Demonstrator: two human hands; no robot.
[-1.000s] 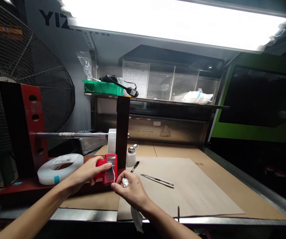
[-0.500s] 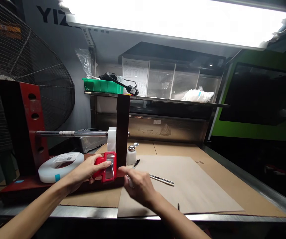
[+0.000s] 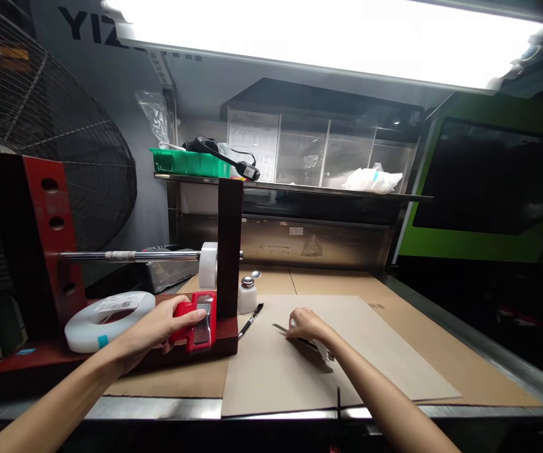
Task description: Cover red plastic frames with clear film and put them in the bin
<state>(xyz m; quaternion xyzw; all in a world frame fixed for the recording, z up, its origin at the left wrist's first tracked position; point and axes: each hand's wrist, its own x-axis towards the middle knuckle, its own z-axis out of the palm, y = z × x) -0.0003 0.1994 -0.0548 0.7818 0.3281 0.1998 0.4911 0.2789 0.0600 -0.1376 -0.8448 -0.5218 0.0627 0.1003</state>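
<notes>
My left hand (image 3: 170, 324) is closed on a red tape dispenser (image 3: 193, 327) with a clear window, holding it in front of the reel stand (image 3: 230, 264). A big roll of translucent tape (image 3: 75, 330) lies on the stand's base beside that hand. Over the brown sheet, my right hand (image 3: 306, 324) has its fingers closed around a slim utility knife (image 3: 278, 328). The knife's thin end points left, and the hand hides its middle. Something small and white (image 3: 292, 323) shows at the right fingertips; I cannot make out what it is.
A black pen (image 3: 251, 319) and a white bottle with a metal cap (image 3: 247, 296) stand near the stand. A white roll (image 3: 208, 265) hangs on the metal rod (image 3: 158, 256). Behind, a shelf (image 3: 299, 186) carries a green bin (image 3: 190, 163). A large fan (image 3: 87, 138) is at left.
My right hand has moved right, away from the red tape dispenser, and taken hold of the utility knife on the sheet. My left hand keeps the dispenser. The view has shifted slightly.
</notes>
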